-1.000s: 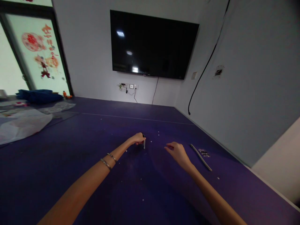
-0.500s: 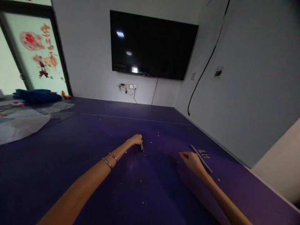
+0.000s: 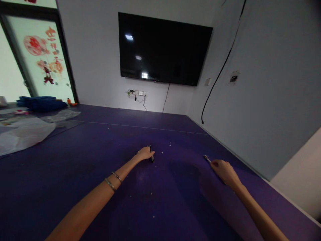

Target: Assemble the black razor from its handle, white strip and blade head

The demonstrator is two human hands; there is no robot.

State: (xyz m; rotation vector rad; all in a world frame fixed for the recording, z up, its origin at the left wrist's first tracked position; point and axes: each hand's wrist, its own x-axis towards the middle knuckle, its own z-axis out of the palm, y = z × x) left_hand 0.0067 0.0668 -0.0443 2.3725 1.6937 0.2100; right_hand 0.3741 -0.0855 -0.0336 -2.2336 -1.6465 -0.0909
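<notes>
My left hand [image 3: 145, 153] is closed around a short, slim dark object with light edges [image 3: 152, 159], just above or on the purple surface [image 3: 120, 207]; its kind is too small to make out. Both ends of it stick out past my fingers. To the right, my right hand [image 3: 224, 170] has its fingers pressed together on a thin grey rod [image 3: 207, 158]. Only the far end of the rod shows beyond my fingertips, and the rest is covered by the hand.
Small white bits [image 3: 170, 144] are scattered over the surface. At the far left lie a clear plastic sheet [image 3: 27, 135] and a dark blue cloth bundle [image 3: 42, 103]. A black cable [image 3: 218, 78] hangs down the right wall, and a television [image 3: 163, 50] is mounted ahead.
My right hand has moved right onto the grey rod, covering most of it and the small dark pieces beside it. My left hand has shifted slightly along its slim object.
</notes>
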